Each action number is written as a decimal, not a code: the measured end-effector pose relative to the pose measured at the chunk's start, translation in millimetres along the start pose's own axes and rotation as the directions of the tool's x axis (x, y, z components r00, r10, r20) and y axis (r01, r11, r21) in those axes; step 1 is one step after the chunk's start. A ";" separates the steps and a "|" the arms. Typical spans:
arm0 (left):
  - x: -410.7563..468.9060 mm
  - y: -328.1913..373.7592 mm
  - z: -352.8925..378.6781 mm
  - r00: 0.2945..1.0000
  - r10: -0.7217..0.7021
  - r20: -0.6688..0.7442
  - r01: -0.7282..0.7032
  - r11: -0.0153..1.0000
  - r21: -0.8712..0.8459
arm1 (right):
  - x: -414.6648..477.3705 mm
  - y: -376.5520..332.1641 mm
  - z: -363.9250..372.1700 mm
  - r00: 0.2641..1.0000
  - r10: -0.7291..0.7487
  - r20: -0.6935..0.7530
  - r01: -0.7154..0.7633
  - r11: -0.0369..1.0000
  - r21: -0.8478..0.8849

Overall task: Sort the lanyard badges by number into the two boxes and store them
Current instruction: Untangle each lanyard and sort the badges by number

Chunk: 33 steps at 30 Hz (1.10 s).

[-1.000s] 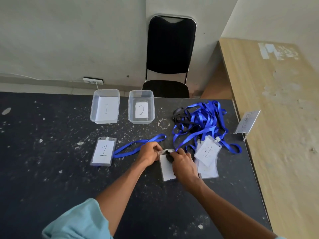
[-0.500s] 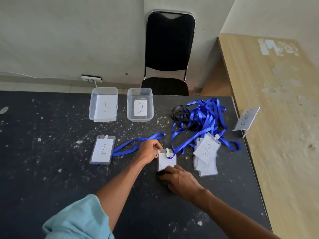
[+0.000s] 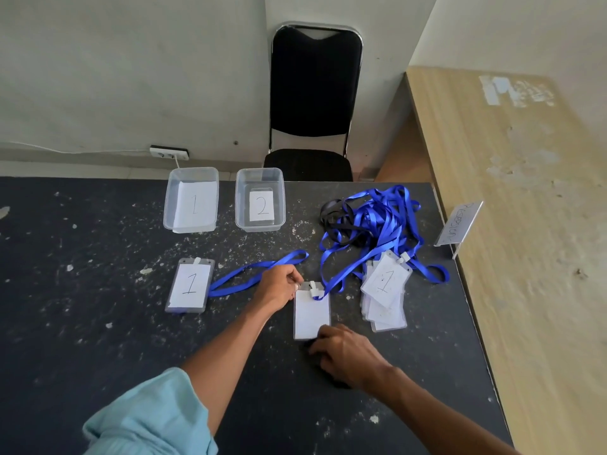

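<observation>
A blank-faced badge [image 3: 311, 315] lies flat on the dark table, its clip still on a blue lanyard. My left hand [image 3: 278, 288] pinches the badge's top left corner by the clip. My right hand [image 3: 341, 353] has its fingers curled at the badge's bottom right corner; whether it grips the corner is hidden. A loose badge marked 1 [image 3: 190, 285] lies to the left beside a free blue lanyard [image 3: 253, 274]. A stack of badges [image 3: 384, 290], a 1 on top, sits right under a tangle of lanyards [image 3: 371, 221]. Clear box 1 [image 3: 191, 199] and box 2 [image 3: 260, 199] stand at the back.
A black chair [image 3: 313, 100] stands behind the table [image 3: 98, 339]. A wooden counter [image 3: 525, 224] runs along the right, with a small clear sign holder [image 3: 458, 224] at its edge. A power strip [image 3: 169, 153] lies on the floor by the wall.
My right hand has slid from the badge's clip down to its bottom corner, uncovering the blank face. My left hand stays at the clip end.
</observation>
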State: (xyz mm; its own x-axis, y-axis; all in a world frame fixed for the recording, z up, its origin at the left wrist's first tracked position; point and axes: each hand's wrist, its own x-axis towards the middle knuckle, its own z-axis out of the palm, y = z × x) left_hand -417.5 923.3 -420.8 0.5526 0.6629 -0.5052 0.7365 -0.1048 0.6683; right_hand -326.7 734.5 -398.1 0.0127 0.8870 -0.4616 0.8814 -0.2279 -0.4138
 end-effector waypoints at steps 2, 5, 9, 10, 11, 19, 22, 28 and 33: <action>0.3 0.1 0.7 1.000 -0.001 -0.002 0.001 1.000 0.002 | 3.1 4.0 -6.5 0.988 0.100 -0.118 -0.095 0.995 0.042; 1.0 0.2 0.8 1.000 0.007 0.004 -0.007 1.000 0.024 | 17.6 5.5 -15.2 0.962 0.197 -0.188 -0.191 0.980 0.049; 2.3 -0.2 1.2 0.999 0.032 -0.001 -0.032 0.999 0.032 | 41.0 9.5 -22.9 0.887 0.334 -0.320 -0.311 0.943 0.121; 2.4 -0.7 1.8 0.999 0.041 -0.002 -0.041 0.998 0.039 | 44.4 13.4 -24.5 0.862 0.370 -0.347 -0.343 0.929 0.140; 1.9 -0.6 1.8 0.999 0.049 0.000 -0.049 0.998 0.046 | 47.2 17.7 -25.3 0.846 0.390 -0.363 -0.363 0.921 0.143; 0.1 -0.8 1.0 0.999 0.024 -0.030 -0.024 1.000 0.018 | 34.9 9.7 -18.7 0.966 0.176 -0.188 -0.207 0.965 -0.160; 0.5 -2.8 0.7 1.000 0.009 -0.012 -0.009 1.000 -0.007 | 23.5 3.1 -11.8 0.999 -0.002 -0.054 -0.008 0.985 -0.172; 5.0 -6.7 -1.0 0.999 -0.034 0.043 0.039 0.991 -0.127 | 53.9 -4.2 -15.8 0.930 0.217 -0.298 -0.207 0.976 0.063; 6.6 -6.8 -1.0 0.998 -0.053 0.040 0.058 0.989 -0.135 | 57.1 -6.5 -9.6 0.916 0.237 -0.323 -0.248 0.969 0.006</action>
State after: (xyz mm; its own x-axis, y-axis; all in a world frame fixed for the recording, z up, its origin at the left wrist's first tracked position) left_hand -419.2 929.2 -428.2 0.5281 0.6371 -0.5615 0.7079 0.0349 0.7054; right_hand -327.2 790.5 -414.2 0.3726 0.8886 -0.2677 0.8477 -0.4432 -0.2915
